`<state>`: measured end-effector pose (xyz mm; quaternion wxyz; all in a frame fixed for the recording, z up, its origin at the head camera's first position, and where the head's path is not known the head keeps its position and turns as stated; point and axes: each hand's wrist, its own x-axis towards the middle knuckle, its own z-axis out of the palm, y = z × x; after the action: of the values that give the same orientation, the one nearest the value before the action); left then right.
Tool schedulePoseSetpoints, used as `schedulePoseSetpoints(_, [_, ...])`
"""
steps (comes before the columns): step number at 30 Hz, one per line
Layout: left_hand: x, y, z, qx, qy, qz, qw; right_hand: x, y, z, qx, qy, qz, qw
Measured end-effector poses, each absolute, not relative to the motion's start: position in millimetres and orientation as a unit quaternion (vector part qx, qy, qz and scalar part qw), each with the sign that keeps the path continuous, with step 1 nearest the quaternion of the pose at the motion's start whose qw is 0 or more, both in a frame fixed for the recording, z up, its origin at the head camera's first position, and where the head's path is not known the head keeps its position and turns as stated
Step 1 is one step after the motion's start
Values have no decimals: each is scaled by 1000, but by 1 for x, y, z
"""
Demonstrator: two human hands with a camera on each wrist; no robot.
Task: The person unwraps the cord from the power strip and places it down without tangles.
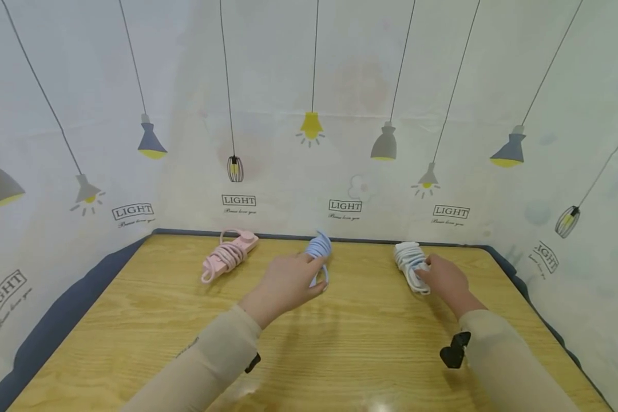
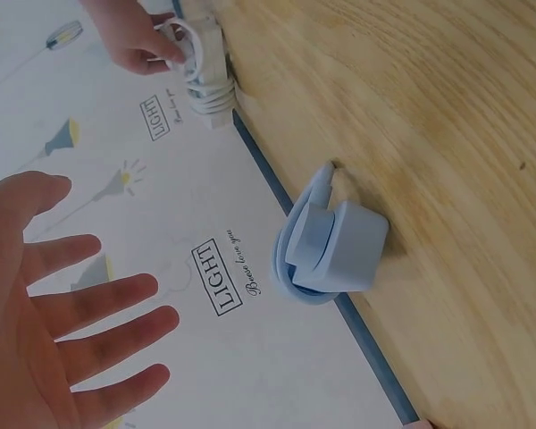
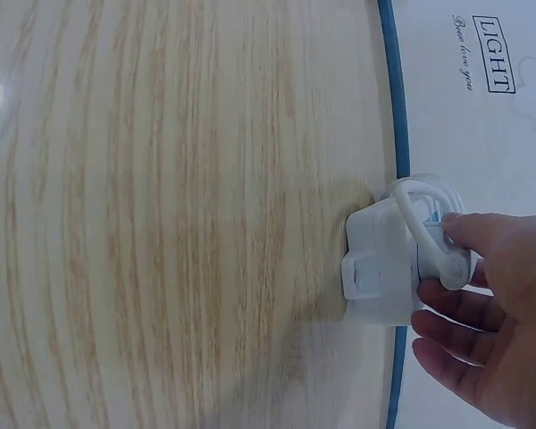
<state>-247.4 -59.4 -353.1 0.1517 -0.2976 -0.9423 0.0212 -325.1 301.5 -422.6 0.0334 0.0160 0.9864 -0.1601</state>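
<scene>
A light blue power strip [image 2: 355, 250] with its cord wound round it lies toward the back of the table. My left hand [image 1: 290, 280] is over its near end in the head view; in the left wrist view the left hand [image 2: 45, 304] has its fingers spread and straight, with nothing held. Farther right lies a white power strip [image 1: 409, 260], also wrapped in its own cord. My right hand [image 1: 448, 280] pinches its near end. Up close, the right hand [image 3: 496, 313] has thumb and fingers on either side of the strip's plug and cord end.
A pink power strip [image 1: 229, 256] with its cord wrapped lies at the back left of the wooden table [image 1: 340, 355]. Behind the table stands a white cloth backdrop [image 1: 288, 68] printed with lamps, its lower dark blue band along the table's back edge.
</scene>
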Motion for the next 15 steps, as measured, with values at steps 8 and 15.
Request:
schedulePoseSetpoints(8, [-244, -50, -356, -310, -940, 46, 138, -325, 300, -423, 22, 985, -171, 27])
schedulePoseSetpoints(15, [-242, -34, -362, -316, -943, 45, 96, -318, 298, -421, 29, 984, -172, 38])
